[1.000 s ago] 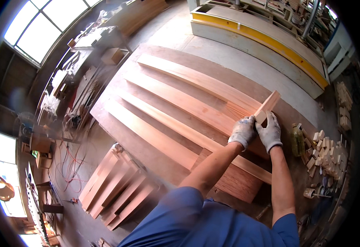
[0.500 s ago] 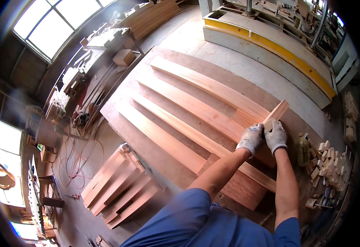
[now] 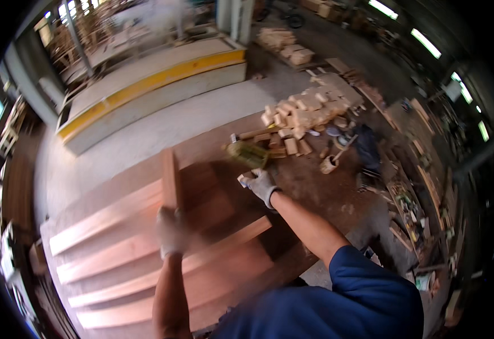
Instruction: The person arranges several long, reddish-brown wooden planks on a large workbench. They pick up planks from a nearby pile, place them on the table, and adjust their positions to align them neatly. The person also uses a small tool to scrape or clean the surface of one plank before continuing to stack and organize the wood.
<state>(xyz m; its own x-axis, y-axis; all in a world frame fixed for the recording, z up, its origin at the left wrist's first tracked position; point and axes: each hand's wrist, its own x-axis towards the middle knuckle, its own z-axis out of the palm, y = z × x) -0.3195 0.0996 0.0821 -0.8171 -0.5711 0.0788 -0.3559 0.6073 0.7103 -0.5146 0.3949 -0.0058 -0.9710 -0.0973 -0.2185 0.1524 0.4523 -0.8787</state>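
Observation:
My left hand (image 3: 170, 230), in a pale work glove and smeared by motion, is closed on the near end of a short wooden board (image 3: 170, 176). That board lies crosswise at the ends of the long planks (image 3: 111, 219). To the right, my gloved right hand (image 3: 262, 186) is reaching out and pinches a small wooden block (image 3: 244, 180) between thumb and fingers. Just beyond it, a yellow-green plastic bottle (image 3: 248, 154) lies on its side. Several long planks lie side by side on the work table (image 3: 201, 148), running off to the left.
A heap of small wooden blocks (image 3: 300, 110) sits beyond my right hand. A brush in a pot (image 3: 330, 164) stands to its right. At the far left is a long bench with a yellow band (image 3: 162, 79). Timber and clutter (image 3: 405, 203) line the right side.
My view has swung to the right. My right hand has left the short board and moved right, now with a small block in it. My left hand stays at the board.

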